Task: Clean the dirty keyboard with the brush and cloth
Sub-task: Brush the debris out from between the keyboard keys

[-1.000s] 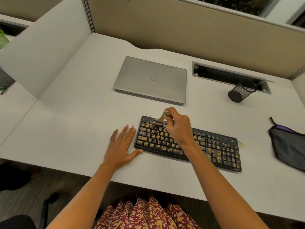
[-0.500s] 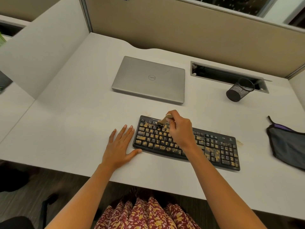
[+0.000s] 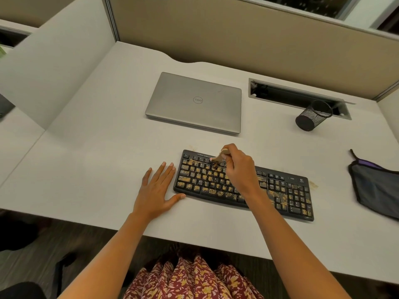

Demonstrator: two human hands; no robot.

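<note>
White desk (image 3: 86, 169), walled by partition panels at rear and left. Closed silver laptop (image 3: 194, 102) lying flat toward the rear, well apart from the rest. Black keyboard (image 3: 287, 190) near the front edge, set at a slight angle. Recessed cable tray (image 3: 280, 91) at rear right. Dark grey cloth (image 3: 375, 186) with purple trim, crumpled at far right, apart from the keyboard, untouched. Left hand (image 3: 155, 190) flat on the desk just beside the keyboard's left end, fingers straight and spread, thumb tip touching the front-left corner, grasping nothing. Right hand (image 3: 239, 169) over the keyboard's middle, fingers curled round the brush. Black mesh pen cup (image 3: 313, 116) just in front of the tray; upright or tipped, cannot tell. Small wooden-handled brush (image 3: 219, 158), bristles down on the upper key rows, handle tilted up. Yellow-brown crumbs (image 3: 212, 192) across most keys, with a few specks on the desk off the rear-left and right corners.
</note>
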